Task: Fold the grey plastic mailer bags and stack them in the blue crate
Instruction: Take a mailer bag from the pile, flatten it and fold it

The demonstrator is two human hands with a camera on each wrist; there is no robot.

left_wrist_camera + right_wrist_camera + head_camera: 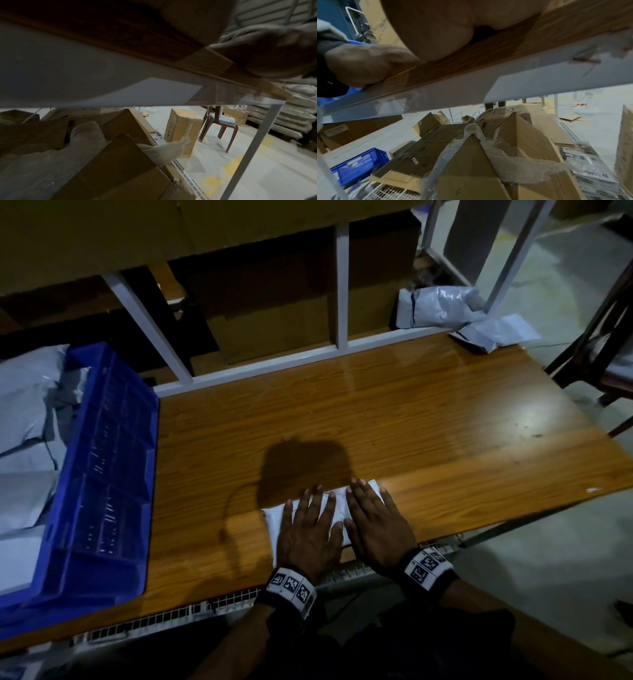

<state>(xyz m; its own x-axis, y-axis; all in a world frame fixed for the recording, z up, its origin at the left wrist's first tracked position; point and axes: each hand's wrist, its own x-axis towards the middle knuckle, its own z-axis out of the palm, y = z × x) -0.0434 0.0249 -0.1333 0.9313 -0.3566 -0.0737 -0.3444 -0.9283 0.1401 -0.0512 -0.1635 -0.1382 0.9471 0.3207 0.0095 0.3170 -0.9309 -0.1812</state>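
A folded grey mailer bag [274, 517] lies near the front edge of the wooden table [376, 419]. My left hand [308, 525] and right hand [373, 518] both press flat on it, side by side, fingers straight and spread. The bag is mostly hidden under them. A blue crate [113, 474] stands at the table's left end, with several grey mailer bags [24, 419] inside it. More unfolded grey mailers [445, 306] lie at the far right corner. The wrist views show only the heel of each hand at the table's edge.
White metal shelf posts [342, 285] and cardboard boxes [267, 302] stand behind the table. A brown chair [599, 344] is at the right. Under the table are boxes [513, 135], bubble wrap and a second blue crate [359, 166].
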